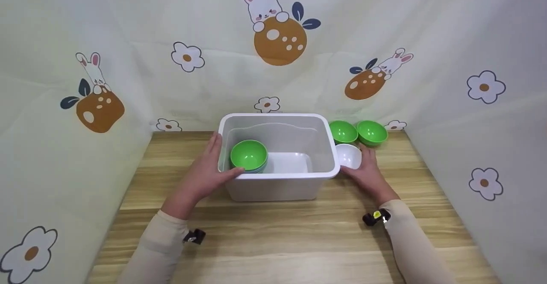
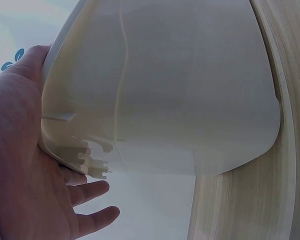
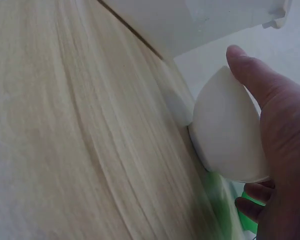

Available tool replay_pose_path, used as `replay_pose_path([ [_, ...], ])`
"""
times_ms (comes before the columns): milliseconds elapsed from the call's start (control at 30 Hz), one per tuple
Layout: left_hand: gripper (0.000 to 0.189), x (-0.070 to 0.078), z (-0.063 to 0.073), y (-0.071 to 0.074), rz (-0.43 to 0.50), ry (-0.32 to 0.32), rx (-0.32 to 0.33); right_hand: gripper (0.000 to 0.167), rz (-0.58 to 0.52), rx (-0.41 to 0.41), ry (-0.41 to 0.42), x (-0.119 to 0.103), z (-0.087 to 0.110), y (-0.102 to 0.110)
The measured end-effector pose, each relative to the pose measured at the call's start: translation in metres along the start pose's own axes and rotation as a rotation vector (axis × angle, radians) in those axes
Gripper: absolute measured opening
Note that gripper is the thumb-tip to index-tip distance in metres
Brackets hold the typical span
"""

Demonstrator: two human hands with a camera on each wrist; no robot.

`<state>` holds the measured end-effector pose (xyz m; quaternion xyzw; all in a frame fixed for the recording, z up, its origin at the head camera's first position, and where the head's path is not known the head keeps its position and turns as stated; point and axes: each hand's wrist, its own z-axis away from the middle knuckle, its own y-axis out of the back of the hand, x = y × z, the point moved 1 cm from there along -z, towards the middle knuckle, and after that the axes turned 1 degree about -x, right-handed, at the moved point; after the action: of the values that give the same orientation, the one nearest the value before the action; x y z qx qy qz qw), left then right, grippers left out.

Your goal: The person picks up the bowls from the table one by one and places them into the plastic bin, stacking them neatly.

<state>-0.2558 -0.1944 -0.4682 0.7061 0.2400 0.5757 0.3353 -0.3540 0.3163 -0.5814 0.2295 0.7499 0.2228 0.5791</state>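
Note:
A white plastic bin [image 1: 275, 189] stands on the table. My left hand [image 1: 201, 173] rests at its front left corner, thumb along the front rim and the other fingers against the left side; in the left wrist view the fingers look extended. Inside the bin, at the left, a green bowl [image 1: 248, 155] sits on top of at least one other bowl. To the right of the bin, my right hand [image 1: 371, 177] grips a white bowl [image 1: 349, 157] between thumb and fingers. In the right wrist view, the white bowl [image 3: 229, 127] appears low, at the table surface.
Two green bowls, one on the left [image 1: 344, 131] and one on the right [image 1: 372, 132], stand side by side behind the white bowl. The wood-grain table [image 1: 273, 241] is bordered by a printed cloth [image 1: 205, 91] at the back and sides.

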Motion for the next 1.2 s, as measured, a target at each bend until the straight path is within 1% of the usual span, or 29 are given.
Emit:
replay_pose_path([
  [267, 0.137, 0.0005, -0.0012, -0.0004, -0.004, 0.022, -0.021, 0.123, -0.011, -0.019, 0.001, 0.0031, -0.0008, 0.0001],
  [600, 0.134, -0.0015, -0.0001, -0.0018, -0.003, 0.012, 0.004, 0.115, -0.019, -0.028, -0.008, 0.0011, 0.0006, -0.0017],
  [800, 0.134, -0.0016, 0.0005, -0.002, -0.003, 0.007, 0.004, 0.121, -0.003, -0.044, -0.021, 0.0022, 0.0009, -0.002],
  [1000, 0.136, -0.0016, 0.0, -0.0013, 0.0, 0.008, -0.003, 0.12, -0.013, -0.057, -0.011, 0.0027, 0.0012, -0.0019],
  [1200, 0.136, -0.0021, -0.0009, -0.0018, -0.004, 0.012, -0.011, 0.121, -0.02, -0.043, -0.014, 0.0062, 0.0011, -0.0022],
])
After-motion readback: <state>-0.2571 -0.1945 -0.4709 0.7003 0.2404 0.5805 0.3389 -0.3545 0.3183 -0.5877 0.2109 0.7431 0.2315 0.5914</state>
